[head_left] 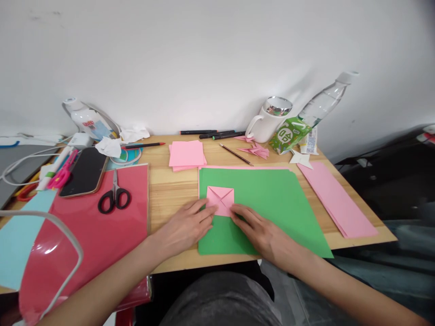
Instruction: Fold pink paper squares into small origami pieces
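Note:
A small square of folded pink paper [224,209] lies on the green sheet [265,199], its flaps meeting in crossing diagonal creases. My left hand [190,222] holds its left edge and lower left corner, fingertips pressed on the paper. At the lower right corner, my right hand [254,225] grips the paper with bent fingers close together. The undersides of both hands' fingertips are hidden. Behind the green sheet sits a stack of pink square papers [186,154].
Black-handled scissors [114,194] and a phone [84,172] rest on a red folder [91,235] at left. Markers [220,135], a pencil [236,155], folded pink pieces [256,150], a white mug [270,122] and a tilted bottle [322,104] line the wall. Pink strips [340,201] lie right.

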The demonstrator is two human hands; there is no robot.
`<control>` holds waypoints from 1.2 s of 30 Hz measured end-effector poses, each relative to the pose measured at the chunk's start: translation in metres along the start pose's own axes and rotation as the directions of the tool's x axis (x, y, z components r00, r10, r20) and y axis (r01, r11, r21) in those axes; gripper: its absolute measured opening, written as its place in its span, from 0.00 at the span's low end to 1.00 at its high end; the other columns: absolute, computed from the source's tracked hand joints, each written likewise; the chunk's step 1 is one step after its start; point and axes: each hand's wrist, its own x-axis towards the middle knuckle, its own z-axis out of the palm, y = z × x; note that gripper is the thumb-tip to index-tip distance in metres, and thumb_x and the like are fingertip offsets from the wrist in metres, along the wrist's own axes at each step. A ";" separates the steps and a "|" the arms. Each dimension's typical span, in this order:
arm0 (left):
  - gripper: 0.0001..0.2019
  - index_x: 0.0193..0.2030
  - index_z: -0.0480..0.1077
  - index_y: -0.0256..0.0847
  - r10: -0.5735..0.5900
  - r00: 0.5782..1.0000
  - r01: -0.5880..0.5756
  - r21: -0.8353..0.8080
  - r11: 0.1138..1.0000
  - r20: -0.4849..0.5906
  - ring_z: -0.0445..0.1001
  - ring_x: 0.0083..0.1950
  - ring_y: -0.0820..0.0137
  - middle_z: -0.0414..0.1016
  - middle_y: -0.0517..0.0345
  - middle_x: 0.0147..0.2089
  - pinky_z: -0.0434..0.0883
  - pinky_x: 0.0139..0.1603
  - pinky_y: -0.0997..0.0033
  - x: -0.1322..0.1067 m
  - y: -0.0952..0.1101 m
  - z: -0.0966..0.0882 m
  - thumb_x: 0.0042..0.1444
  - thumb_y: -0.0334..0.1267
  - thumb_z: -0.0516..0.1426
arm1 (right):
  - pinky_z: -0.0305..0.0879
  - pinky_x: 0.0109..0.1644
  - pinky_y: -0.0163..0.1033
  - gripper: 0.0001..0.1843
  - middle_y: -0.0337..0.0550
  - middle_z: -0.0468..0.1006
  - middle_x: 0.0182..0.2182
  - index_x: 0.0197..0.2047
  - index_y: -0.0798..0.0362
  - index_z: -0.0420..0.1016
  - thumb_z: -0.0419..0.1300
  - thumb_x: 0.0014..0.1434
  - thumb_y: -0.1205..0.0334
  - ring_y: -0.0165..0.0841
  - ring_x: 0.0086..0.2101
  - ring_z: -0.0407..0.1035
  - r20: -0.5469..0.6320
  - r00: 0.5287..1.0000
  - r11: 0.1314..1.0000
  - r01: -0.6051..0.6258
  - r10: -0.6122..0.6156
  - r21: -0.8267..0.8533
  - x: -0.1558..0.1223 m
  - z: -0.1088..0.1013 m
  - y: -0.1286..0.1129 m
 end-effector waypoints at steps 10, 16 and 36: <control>0.17 0.55 0.67 0.36 0.023 0.991 -0.032 0.062 0.998 0.129 0.66 0.58 0.58 0.71 0.51 0.56 0.65 0.58 0.57 0.004 0.005 -0.006 0.59 0.30 0.53 | 0.71 0.54 0.49 0.21 0.64 0.70 0.50 0.53 0.68 0.67 0.46 0.57 0.79 0.47 0.55 0.63 0.026 0.996 0.986 0.083 -0.080 -0.144 0.011 -0.003 -0.004; 0.14 0.49 0.71 0.32 0.115 0.993 -0.113 0.064 0.992 -0.034 0.70 0.55 0.61 0.73 0.49 0.55 0.68 0.57 0.59 -0.002 -0.005 -0.001 0.64 0.35 0.49 | 0.71 0.53 0.48 0.22 0.63 0.71 0.49 0.52 0.68 0.67 0.44 0.56 0.80 0.45 0.54 0.64 -0.003 0.997 0.987 0.070 -0.071 -0.146 0.011 -0.005 -0.006; 0.14 0.52 0.67 0.31 -0.128 0.988 0.114 -0.152 0.982 -0.087 0.69 0.59 0.63 0.70 0.42 0.57 0.71 0.56 0.63 -0.011 -0.011 -0.006 0.65 0.34 0.47 | 0.73 0.42 0.44 0.16 0.53 0.71 0.42 0.44 0.57 0.69 0.47 0.57 0.80 0.37 0.42 0.68 -0.189 0.976 0.987 -0.081 0.107 0.139 0.022 0.007 0.004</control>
